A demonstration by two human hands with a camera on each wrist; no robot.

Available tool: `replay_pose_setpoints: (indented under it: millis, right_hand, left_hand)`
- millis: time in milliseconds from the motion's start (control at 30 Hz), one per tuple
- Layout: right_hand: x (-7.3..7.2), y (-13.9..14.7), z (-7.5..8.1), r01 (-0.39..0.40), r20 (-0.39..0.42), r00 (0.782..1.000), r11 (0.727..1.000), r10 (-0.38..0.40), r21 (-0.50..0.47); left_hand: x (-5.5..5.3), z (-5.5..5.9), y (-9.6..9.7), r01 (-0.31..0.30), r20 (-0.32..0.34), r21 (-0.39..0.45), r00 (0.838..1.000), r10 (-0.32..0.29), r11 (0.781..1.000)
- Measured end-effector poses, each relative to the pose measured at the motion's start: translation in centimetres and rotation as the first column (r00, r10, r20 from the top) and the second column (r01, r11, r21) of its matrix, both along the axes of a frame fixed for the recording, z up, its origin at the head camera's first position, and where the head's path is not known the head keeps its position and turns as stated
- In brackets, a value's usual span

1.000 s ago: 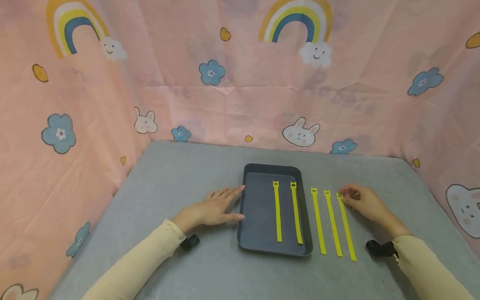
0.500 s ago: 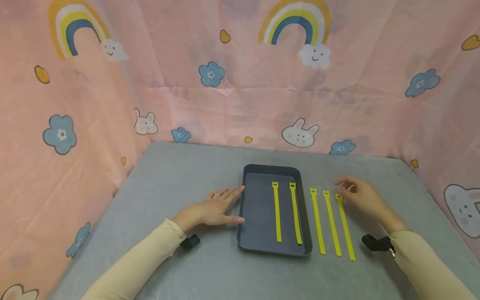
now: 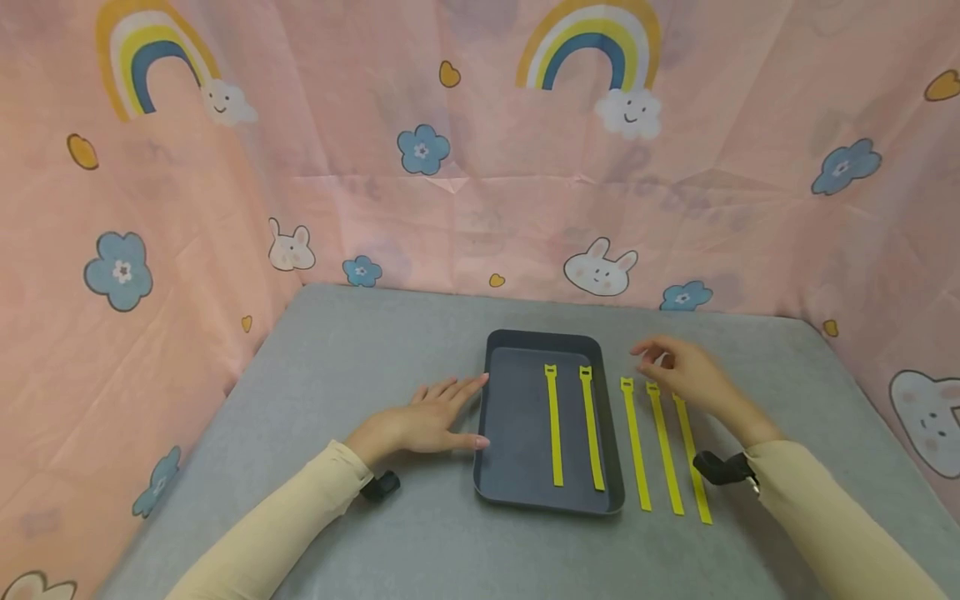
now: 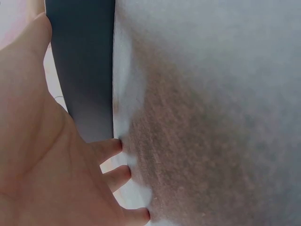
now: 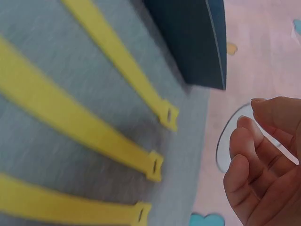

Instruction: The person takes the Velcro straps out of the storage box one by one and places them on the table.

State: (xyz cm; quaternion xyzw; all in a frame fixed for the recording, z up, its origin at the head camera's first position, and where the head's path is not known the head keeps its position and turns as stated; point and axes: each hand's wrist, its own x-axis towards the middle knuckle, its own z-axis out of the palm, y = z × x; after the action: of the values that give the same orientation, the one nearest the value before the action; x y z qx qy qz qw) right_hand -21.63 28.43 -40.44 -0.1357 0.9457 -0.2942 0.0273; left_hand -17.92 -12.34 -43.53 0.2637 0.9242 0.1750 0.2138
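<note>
My left hand (image 3: 420,427) rests with straight, spread fingers against the left wall of a dark grey tray (image 3: 510,442). Inside that tray lie two yellow slotted cable-tie straps, one near the middle (image 3: 555,433) and one toward the right wall (image 3: 592,433). On the table to its right are three more: a left strap (image 3: 636,450), a middle strap (image 3: 665,450) and a right strap (image 3: 687,437). Over the slotted heads of these hovers my right hand (image 3: 693,379), loosely curled and holding nothing. It hides the right strap's head in the head view.
A grey table (image 3: 375,342) carries the tray. Pink patterned cloth (image 3: 337,192) stands behind and on both sides. Black wrist cameras sit under the left wrist (image 3: 381,487) and the right wrist (image 3: 723,468).
My right hand has left the head of the right strap and moved left and away from me, over the middle strap. The straps, the tray and my left hand stay put.
</note>
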Motion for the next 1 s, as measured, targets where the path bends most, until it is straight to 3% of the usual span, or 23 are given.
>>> replay_pose_setpoints:
  millis: [1000]
  right_hand:
    - [-1.8, -7.1, -0.8, -0.156, -0.013, 0.988, 0.986, 0.155, -0.066]
  left_hand:
    - [0.2, 0.1, 0.2, -0.010, -0.005, 0.000, 1.000, 0.010, 1.000]
